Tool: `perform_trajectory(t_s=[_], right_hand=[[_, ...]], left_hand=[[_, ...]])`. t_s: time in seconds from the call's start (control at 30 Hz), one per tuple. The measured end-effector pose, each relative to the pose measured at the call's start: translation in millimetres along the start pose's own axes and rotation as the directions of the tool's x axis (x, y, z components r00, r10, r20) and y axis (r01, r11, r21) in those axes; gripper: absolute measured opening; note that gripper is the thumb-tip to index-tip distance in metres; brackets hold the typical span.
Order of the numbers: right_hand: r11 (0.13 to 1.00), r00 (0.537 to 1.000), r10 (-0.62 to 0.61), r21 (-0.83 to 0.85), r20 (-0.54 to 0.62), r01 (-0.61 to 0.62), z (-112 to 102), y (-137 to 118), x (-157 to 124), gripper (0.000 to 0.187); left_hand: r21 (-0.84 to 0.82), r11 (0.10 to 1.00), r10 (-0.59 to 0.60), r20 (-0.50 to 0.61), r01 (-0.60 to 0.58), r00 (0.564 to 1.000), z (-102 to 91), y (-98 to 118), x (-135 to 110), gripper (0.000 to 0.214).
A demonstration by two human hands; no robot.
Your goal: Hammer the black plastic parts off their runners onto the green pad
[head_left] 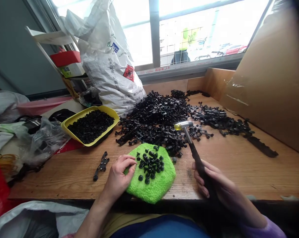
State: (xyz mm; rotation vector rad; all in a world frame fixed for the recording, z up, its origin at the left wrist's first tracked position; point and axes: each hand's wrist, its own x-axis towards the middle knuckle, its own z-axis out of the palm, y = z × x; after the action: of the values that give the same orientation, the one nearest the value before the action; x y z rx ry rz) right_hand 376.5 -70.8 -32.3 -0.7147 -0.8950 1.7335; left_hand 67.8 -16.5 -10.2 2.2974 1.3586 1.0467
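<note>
My right hand [213, 180] grips the dark handle of a small hammer [189, 136], its head raised with a yellow face pointing left. My left hand [121, 173] is closed, thumb against bent fingers, at the left edge of a bright green fluffy cloth [153, 191]. Whatever those fingers hold, if anything, is hidden. Small black round-headed plastic pieces [150, 165] lie loosely heaped on the cloth. Left of my left hand, a black jointed part [102, 165] rests on the wooden table.
A large pile of black plastic parts [161, 109] spreads over the table [75, 172] behind the cloth. At the left stands a yellow tub [90, 142] of small black pieces. A white printed sack [109, 62] is behind it. A cardboard sheet [270, 79] leans at the right.
</note>
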Motion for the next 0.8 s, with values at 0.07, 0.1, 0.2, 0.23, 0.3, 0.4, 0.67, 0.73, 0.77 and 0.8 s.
perform_trajectory(t_s=[0.07, 0.1, 0.2, 0.23, 0.3, 0.4, 0.67, 0.73, 0.77, 0.8], right_hand=[[1.000, 1.000, 0.001, 0.004, 0.000, -0.001, 0, 0, 0, 0.017], [1.000, 1.000, 0.005, 0.006, -0.001, -0.005, 0, 0, 0, 0.017], [1.000, 1.000, 0.012, 0.009, -0.012, -0.012, 0, 0, 0, 0.017], [1.000, 1.000, 0.013, 0.009, -0.015, -0.013, -1, 0, 0, 0.018], [1.000, 1.000, 0.014, 0.005, -0.018, -0.014, -1, 1, -1, 0.020], [1.000, 1.000, 0.013, 0.005, -0.022, -0.013, -1, 2, -1, 0.021], [1.000, 0.999, 0.027, -0.001, -0.038, -0.027, 3, -1, 0, 0.023], [1.000, 0.998, 0.031, 0.003, -0.052, -0.031, 3, -1, 0, 0.023], [0.999, 0.997, 0.035, 0.005, -0.063, -0.034, 4, -1, 0, 0.023], [0.999, 0.996, 0.039, 0.005, -0.074, -0.039, 4, -1, 0, 0.024]], left_hand=[[-0.039, 0.997, -0.069, -0.055, 0.067, 0.996, -2.7, -1, 3, 0.012], [-0.046, 0.995, -0.094, -0.072, 0.091, 0.993, -3.6, -1, 6, 0.013], [-0.004, 0.998, -0.068, -0.026, 0.068, 0.997, -2.2, 1, 16, 0.016], [0.017, 0.999, -0.037, -0.001, 0.037, 0.999, -0.3, 2, 19, 0.017], [0.044, 0.999, 0.012, 0.017, -0.012, 1.000, 4.3, 4, 22, 0.018], [0.044, 0.999, 0.024, -0.020, -0.023, 1.000, 8.4, 4, 17, 0.018], [-0.148, 0.984, -0.105, -0.053, 0.097, 0.993, -3.6, -1, 19, 0.017], [-0.122, 0.984, -0.130, -0.009, 0.128, 0.992, -3.5, -7, 31, 0.016], [-0.102, 0.985, -0.135, 0.029, 0.137, 0.990, -2.2, -10, 37, 0.014], [-0.089, 0.985, -0.144, 0.065, 0.149, 0.987, 0.0, -13, 42, 0.013]])
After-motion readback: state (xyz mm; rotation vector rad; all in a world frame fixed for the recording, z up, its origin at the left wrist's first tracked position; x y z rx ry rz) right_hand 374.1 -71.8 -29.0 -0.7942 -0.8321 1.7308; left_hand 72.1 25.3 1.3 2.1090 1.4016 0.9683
